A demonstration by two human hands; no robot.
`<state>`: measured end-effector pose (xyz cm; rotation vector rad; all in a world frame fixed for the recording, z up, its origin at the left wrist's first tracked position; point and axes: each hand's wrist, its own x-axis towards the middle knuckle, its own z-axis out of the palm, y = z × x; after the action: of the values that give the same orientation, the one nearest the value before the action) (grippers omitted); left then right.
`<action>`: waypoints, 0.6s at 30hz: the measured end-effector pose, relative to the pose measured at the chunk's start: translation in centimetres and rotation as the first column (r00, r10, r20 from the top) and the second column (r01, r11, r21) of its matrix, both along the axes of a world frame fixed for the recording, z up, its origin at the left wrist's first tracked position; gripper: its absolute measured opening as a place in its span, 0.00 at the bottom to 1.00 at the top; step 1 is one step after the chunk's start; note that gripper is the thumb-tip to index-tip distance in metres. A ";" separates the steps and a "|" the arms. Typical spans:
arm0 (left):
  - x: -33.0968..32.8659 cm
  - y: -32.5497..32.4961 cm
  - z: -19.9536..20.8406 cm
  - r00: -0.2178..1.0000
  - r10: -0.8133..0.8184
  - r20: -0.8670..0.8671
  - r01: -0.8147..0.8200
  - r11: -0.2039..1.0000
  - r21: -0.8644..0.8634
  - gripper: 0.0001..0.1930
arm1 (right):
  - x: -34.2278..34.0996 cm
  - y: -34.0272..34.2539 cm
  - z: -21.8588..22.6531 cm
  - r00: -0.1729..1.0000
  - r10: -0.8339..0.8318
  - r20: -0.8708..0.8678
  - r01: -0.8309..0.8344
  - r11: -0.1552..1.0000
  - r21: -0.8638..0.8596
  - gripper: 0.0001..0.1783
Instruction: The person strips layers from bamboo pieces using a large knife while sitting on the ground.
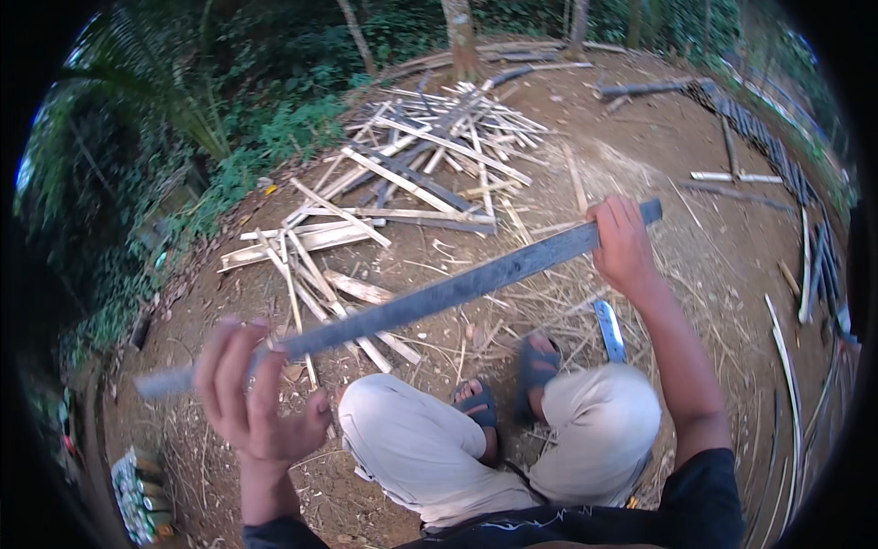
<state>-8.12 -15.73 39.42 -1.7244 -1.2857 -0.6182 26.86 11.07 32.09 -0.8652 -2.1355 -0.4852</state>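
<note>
A long, flat, dark grey slat (pixel 448 293) slants across the space above my knees, its right end higher. My right hand (pixel 624 247) is closed around it near that end, fingers over the top edge. Near the lower left end, my left hand (pixel 249 393) has its fingers apart and thumb held away. Its fingers overlap the slat from this angle, and whether they touch it I cannot tell. A machete-like blade (pixel 609 331) lies on the ground by my right knee, its handle hidden.
A tangled pile of split pale and dark slats (pixel 430 151) spreads ahead of my feet. Shavings (pixel 549 293) litter the soil. Dark pieces (pixel 777 156) are stacked along the right. A bundle of cans or bottles (pixel 142 499) stands lower left, and greenery (pixel 302 123) borders the left side.
</note>
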 end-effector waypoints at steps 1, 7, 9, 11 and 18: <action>0.8 -0.2 0.7 0.996 0.088 -0.033 -0.089 0.995 -0.037 0.30 | 1.1 -0.6 0.3 0.998 -0.010 0.054 0.008 0.999 0.042 0.14; -1.9 -4.5 -4.5 0.852 0.369 0.371 0.097 0.585 -0.805 0.52 | 4.9 -4.0 0.6 0.969 0.091 0.230 -0.113 0.990 0.086 0.08; -2.1 -5.5 -7.0 0.889 0.230 0.395 0.226 0.530 -0.817 0.39 | 5.8 -4.8 0.9 0.973 0.092 0.213 -0.108 0.992 0.066 0.08; 0.7 -6.2 -7.7 0.717 0.393 0.576 0.543 0.202 -0.815 0.40 | 8.0 -5.5 0.5 0.977 0.121 0.173 -0.129 0.991 0.038 0.08; 5.2 -10.3 -14.2 0.145 0.899 0.414 0.895 0.060 -0.443 0.17 | 10.4 -3.7 -4.2 0.994 0.055 0.093 -0.037 0.982 -0.185 0.18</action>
<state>-2.89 -26.07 25.19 -2.2274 -3.8906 -1.1057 37.24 7.38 27.85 -0.9070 -2.3127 -0.3160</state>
